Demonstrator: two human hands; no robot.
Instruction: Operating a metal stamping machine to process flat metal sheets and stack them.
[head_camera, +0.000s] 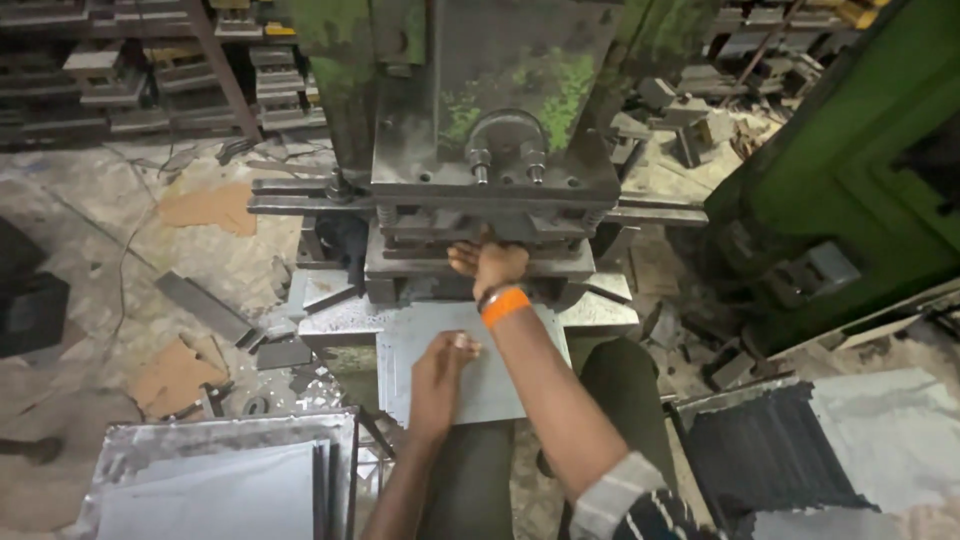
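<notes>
Sheet metal blank (480, 365): press it flat with your left hand (440, 365), fingers spread; right hand (490, 262) reaches under the press die (480, 235), grip hidden.

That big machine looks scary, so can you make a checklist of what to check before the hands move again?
1. Right hand out from under the press die: not ok, its fingers reach into the gap.
2. Left hand away from the die: ok, it rests flat on the metal sheet.
3. Sheet lying flat on the press table: ok.
4. Orange wristband free of the tooling: ok, it sits outside the gap.
5. Press stopped: cannot tell.
6. Stack of sheets within reach at lower left: ok.
</notes>
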